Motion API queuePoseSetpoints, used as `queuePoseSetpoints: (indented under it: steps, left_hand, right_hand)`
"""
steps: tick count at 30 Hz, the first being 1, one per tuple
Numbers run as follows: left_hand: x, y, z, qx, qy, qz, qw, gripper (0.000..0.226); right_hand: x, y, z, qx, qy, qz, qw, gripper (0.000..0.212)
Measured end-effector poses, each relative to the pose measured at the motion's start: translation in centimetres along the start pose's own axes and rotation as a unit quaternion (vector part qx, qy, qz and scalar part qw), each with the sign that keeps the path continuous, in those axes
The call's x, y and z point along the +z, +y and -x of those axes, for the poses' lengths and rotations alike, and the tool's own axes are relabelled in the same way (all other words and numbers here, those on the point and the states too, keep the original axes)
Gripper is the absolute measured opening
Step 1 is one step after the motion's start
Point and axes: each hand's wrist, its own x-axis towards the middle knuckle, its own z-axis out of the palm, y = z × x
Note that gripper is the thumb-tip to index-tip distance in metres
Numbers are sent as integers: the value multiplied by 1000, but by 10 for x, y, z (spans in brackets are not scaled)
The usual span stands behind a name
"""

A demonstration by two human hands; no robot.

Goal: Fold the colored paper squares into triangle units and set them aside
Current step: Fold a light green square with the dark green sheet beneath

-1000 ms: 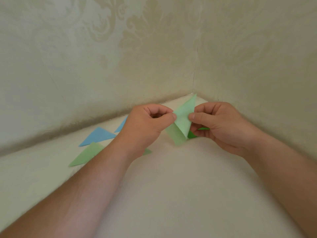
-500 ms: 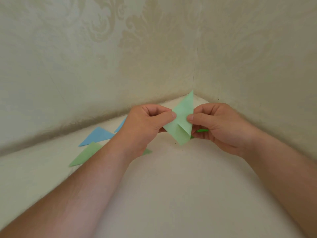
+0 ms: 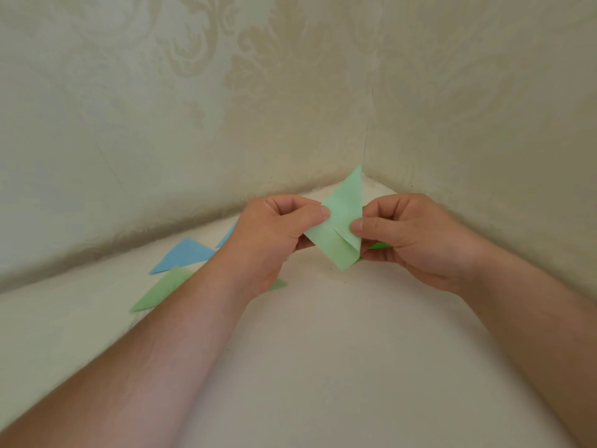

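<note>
pale green folded paper (image 3: 340, 227) standing upright between both thumbs, top tip pointing up | blue triangle (image 3: 184, 255) and green triangle (image 3: 161, 291) lying flat left of the left hand | bright green scrap (image 3: 379, 245) peeking behind the right hand

soft dim warm light, faint shadows, wide-angle edge bowing

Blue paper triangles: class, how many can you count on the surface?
2. One blue triangle lies left of the left hand; a second blue piece peeks out behind that wrist. More may be hidden.
</note>
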Motion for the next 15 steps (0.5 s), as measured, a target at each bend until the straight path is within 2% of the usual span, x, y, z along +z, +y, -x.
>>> queuePoseSetpoints:
  steps: [8,13,15]
  left_hand:
    - [-2,-1,-3,0,16,16,1000,15]
    - [-7,-1,-5,23,22,-68,997,9]
    - [-8,-1,-4,31,24,-100,994,22]
  right_hand:
    - [-3,0,2,-1,-12,46,999,13]
    - [-3,2,-1,3,-14,65,998,13]
    - [-3,3,-1,4,-15,65,998,14]
